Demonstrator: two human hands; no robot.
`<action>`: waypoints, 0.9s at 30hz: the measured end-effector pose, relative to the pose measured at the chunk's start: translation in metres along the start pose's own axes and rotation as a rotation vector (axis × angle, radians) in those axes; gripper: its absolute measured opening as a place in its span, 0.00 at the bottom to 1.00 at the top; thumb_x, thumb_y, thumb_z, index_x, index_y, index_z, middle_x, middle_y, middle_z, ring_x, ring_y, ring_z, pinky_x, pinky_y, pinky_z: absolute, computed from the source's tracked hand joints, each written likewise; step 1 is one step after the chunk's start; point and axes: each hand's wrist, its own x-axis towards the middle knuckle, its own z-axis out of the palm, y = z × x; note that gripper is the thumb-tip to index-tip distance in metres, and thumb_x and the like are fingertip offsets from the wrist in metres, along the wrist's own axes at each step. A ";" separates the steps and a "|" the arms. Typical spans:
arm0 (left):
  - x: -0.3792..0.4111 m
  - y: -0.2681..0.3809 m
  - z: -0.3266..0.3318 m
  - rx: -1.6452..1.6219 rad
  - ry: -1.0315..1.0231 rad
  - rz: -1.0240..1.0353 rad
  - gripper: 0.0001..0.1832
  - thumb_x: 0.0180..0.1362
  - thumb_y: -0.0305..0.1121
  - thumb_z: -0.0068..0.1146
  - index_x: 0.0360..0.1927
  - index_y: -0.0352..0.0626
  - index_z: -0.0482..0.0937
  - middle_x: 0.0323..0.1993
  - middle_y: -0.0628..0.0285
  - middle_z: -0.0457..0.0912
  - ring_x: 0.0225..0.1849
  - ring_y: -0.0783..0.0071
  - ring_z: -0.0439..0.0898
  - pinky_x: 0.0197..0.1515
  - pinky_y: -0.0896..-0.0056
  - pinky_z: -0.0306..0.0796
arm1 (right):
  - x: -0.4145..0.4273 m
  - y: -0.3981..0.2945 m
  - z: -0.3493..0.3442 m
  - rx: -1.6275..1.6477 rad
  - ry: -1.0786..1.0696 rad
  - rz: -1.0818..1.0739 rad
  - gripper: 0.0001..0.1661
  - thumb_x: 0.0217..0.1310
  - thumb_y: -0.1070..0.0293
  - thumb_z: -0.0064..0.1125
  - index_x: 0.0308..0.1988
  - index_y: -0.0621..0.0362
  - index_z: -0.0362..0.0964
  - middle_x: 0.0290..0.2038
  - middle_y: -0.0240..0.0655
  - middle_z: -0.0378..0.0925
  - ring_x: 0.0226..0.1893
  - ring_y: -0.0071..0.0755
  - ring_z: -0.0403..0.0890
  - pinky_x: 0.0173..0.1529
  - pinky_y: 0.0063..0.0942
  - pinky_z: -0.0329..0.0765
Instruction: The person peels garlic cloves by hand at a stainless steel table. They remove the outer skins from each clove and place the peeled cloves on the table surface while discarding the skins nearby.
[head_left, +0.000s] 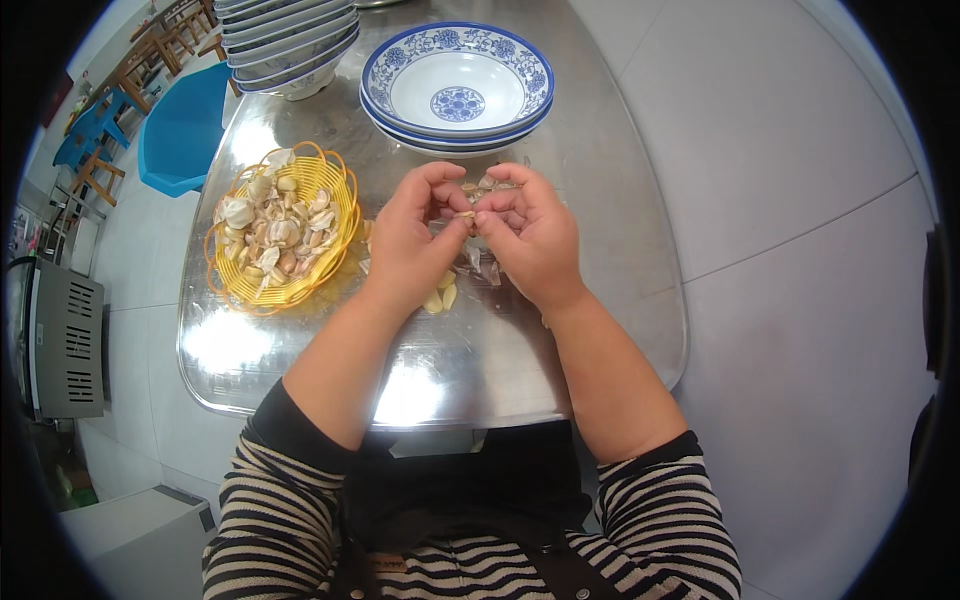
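Between the thumbs and fingertips of my left hand (412, 232) and my right hand (534, 236) is a small garlic clove (466, 214), held by both over the metal table. Several peeled garlic cloves (441, 295) lie below my left wrist. Papery garlic skins (484, 266) are scattered on the metal beneath my hands, partly covered by them. To the left stands a yellow woven basket (347, 225) with a looped rim. It holds garlic bulbs (238, 213), loose unpeeled cloves and bits of skin.
Beyond my hands sits a short stack of blue-and-white bowls (457, 75). A taller bowl stack (289, 45) stands at the far left of the stainless steel table (622, 315). A blue chair (184, 131) is beside the table's left edge. Wooden stools (97, 176) are farther back.
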 end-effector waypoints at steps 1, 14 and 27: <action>0.000 0.000 0.000 0.047 0.010 0.028 0.23 0.51 0.15 0.57 0.52 0.40 0.71 0.33 0.65 0.77 0.35 0.80 0.78 0.41 0.77 0.74 | 0.000 0.001 0.000 0.031 0.003 0.011 0.21 0.57 0.77 0.58 0.51 0.62 0.67 0.34 0.38 0.80 0.34 0.26 0.82 0.40 0.22 0.78; -0.001 0.000 -0.004 0.278 0.005 0.126 0.21 0.49 0.14 0.58 0.49 0.38 0.72 0.33 0.62 0.77 0.35 0.75 0.79 0.40 0.75 0.74 | 0.001 -0.004 0.001 0.146 -0.032 0.108 0.28 0.58 0.80 0.56 0.59 0.63 0.65 0.34 0.36 0.81 0.35 0.22 0.81 0.41 0.20 0.77; 0.002 0.005 -0.003 -0.542 0.037 -0.328 0.19 0.58 0.17 0.54 0.52 0.40 0.67 0.39 0.64 0.75 0.39 0.78 0.77 0.42 0.78 0.74 | 0.002 -0.001 0.000 -0.113 0.038 0.025 0.14 0.54 0.79 0.55 0.44 0.61 0.70 0.25 0.30 0.74 0.25 0.20 0.75 0.31 0.21 0.73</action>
